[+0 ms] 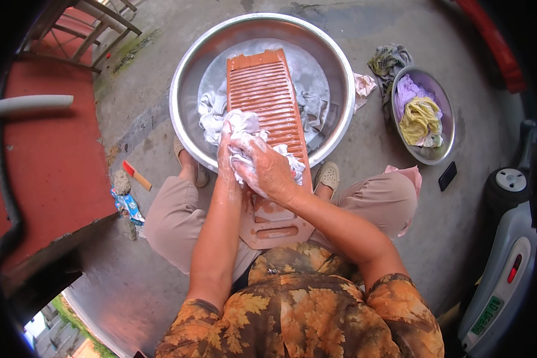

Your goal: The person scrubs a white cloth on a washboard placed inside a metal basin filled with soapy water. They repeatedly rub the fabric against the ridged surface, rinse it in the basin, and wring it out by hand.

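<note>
Both my hands grip a bunched, soapy white cloth [244,121] over the lower left part of a brown ridged washboard [262,89]. My left hand [225,150] holds it from the left side, fingers partly covered by the cloth. Suds coat my right hand [268,168], which presses on it from the right. A loose end of white cloth [291,163] lies on the ridges to the right. The board leans in a large metal basin [181,116], its handle end against my lap. Sudsy water, white fabric [212,112] and greyish fabric [313,109] fill the basin's bottom.
Right of the basin, a smaller metal bowl [450,129] holds purple and yellow cloths, with dark fabric [390,58] beside it. A phone [448,176] lies on the concrete. A red-bristled brush [137,175] is at left near a red ledge [53,170]. An electric scooter [496,268] stands at right.
</note>
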The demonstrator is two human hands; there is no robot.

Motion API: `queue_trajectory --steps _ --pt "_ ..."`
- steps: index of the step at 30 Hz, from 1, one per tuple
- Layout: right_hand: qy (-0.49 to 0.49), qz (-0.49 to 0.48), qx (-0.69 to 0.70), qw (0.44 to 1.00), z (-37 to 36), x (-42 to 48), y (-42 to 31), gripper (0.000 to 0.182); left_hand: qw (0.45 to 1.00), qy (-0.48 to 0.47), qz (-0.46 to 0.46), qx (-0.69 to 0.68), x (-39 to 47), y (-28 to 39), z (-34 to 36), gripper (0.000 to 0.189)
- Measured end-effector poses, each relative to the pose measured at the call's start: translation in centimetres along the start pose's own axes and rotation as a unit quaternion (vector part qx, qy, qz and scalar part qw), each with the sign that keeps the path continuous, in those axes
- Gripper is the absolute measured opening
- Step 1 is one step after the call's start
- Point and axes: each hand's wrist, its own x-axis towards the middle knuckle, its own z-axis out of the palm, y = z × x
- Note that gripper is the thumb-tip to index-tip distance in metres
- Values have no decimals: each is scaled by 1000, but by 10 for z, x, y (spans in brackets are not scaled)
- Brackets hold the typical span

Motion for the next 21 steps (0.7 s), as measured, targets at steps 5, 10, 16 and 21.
queue_trajectory --steps 5,10,16,21 --pt "74 185 -44 979 -26 44 57 21 994 55 80 57 2 -41 8 34" --pt "73 19 -5 997 -7 11 5 22 1000 12 -4 16 -1 1 4 33" --pt "178 95 -35 979 -15 40 58 22 994 74 61 44 -5 -32 16 36" --pt "-1 190 172 967 -31 43 100 26 999 -42 22 10 -8 5 27 38"
